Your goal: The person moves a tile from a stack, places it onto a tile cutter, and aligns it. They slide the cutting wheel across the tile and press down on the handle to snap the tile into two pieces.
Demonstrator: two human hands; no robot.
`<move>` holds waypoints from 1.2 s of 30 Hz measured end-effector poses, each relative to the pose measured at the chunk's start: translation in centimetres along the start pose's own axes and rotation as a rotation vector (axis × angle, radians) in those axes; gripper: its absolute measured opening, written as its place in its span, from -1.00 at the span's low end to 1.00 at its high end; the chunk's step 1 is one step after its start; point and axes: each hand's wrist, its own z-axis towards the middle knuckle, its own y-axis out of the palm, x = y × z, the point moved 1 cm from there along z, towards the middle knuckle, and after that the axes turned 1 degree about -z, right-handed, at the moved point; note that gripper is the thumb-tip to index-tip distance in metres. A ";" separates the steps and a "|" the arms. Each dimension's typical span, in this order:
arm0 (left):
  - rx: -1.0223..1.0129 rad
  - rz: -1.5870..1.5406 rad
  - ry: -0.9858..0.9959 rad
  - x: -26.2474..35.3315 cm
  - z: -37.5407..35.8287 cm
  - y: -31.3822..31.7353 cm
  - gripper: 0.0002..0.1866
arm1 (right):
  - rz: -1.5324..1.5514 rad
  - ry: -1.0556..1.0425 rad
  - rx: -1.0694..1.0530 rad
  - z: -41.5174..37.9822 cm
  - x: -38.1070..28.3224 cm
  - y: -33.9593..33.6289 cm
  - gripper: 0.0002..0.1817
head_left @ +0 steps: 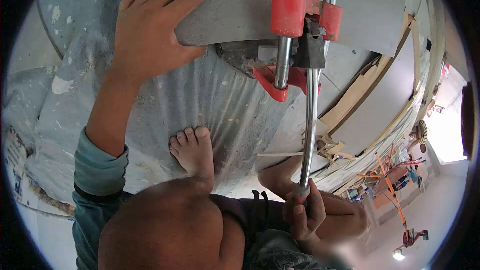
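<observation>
Dusty floor w/ tile cutter (300,35): left hand (150,30) lying flat, fingers spread, pressing tile (240,15) beside it; right hand (305,215) fist-gripping lever handle (310,120) below. Best keeping tile pinned, pull steady.

A grey tile (240,15) lay flat on the cutter (300,45), its near edge overhanging the dusty floor. The cutter had two chrome rails, a red carriage astride them above the tile, and a red foot at the tile's edge. Its long chrome handle (310,130) ran toward the viewer, ending in a red grip.
</observation>
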 end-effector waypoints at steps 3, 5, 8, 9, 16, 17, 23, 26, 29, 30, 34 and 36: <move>-0.008 -0.019 -0.009 0.1 0.0 -0.1 -0.08 | 0.027 0.007 0.013 0.0 0.1 0.1 -0.40; -0.029 -0.004 -0.011 0.0 0.0 -0.1 -0.09 | 0.039 0.005 0.015 0.1 0.1 0.2 -0.41; 0.087 -0.074 0.034 -1.2 -0.3 1.2 -0.03 | 0.021 0.002 0.020 0.2 0.4 0.1 -0.42; 0.116 -0.063 0.046 -1.2 -0.4 1.2 -0.03 | 0.012 -0.020 0.003 0.2 0.5 0.1 -0.43; 0.034 -0.142 0.009 -0.6 0.4 -0.9 -0.03 | 0.070 -0.012 0.052 1.1 -0.7 1.1 -0.44; 0.016 -0.149 0.002 -0.5 0.3 -0.9 -0.01 | 0.087 -0.042 0.058 1.7 -0.9 1.3 -0.44; 0.013 -0.150 0.006 -0.5 0.1 -0.9 0.01 | 0.141 -0.020 0.032 3.5 -1.5 1.6 -0.46; -0.001 -0.152 0.002 -0.3 0.0 -1.1 0.01 | 0.138 -0.041 0.032 5.5 -3.2 1.9 -0.50; 0.016 -0.148 0.011 -0.5 0.0 -1.1 0.01 | 0.195 -0.011 -0.003 6.9 -4.6 2.3 -0.49; 0.028 -0.167 0.024 -0.5 -0.1 -1.0 0.01 | 0.122 -0.024 0.007 7.0 -4.9 2.4 -0.48; 0.014 -0.181 0.020 -0.4 0.1 -1.4 0.01 | 0.033 -0.015 -0.014 7.1 -5.9 2.1 -0.45; -0.020 -0.174 0.004 -0.3 0.0 -1.4 0.01 | 0.063 -0.058 0.003 7.4 -5.6 2.3 -0.45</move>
